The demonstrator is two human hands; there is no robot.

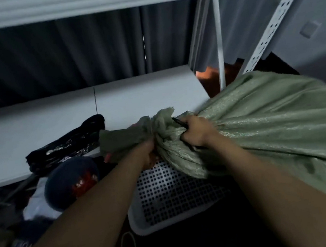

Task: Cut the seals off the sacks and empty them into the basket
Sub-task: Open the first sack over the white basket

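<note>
Green woven plastic fills the right side of what I see from my head camera: a full sack (271, 121) lying tilted, its bulk at the right and its gathered neck (158, 121) pointing left toward the middle. My right hand (197, 132) is clenched on the bunched cloth just behind the neck, and a thin dark tool (179, 122) pokes out from the top of that fist; whether it is a blade or something else I cannot tell. My left hand (148, 152) is closed around the neck from underneath, just beside my right hand, with the frayed mouth of the sack flopping over it to the left. Both of my forearms are bare and reach in from the near edge.

Directly under the neck sits the white perforated basket (173, 196), its near rim low in the middle of the picture; the sack's underside overlaps the basket's right part. What lies inside is too dim to make out.

Left of the basket is a heap of clothes (34, 204), with a dark blue cap (70, 183) bearing a red design on top, near my left forearm. Beyond it a black garment with shiny print (67, 145) drapes over the near edge of a white table (54, 121). Dark curtains (66, 57) hang behind the table, and a white slotted shelf upright (276, 15) slants at the far right.
</note>
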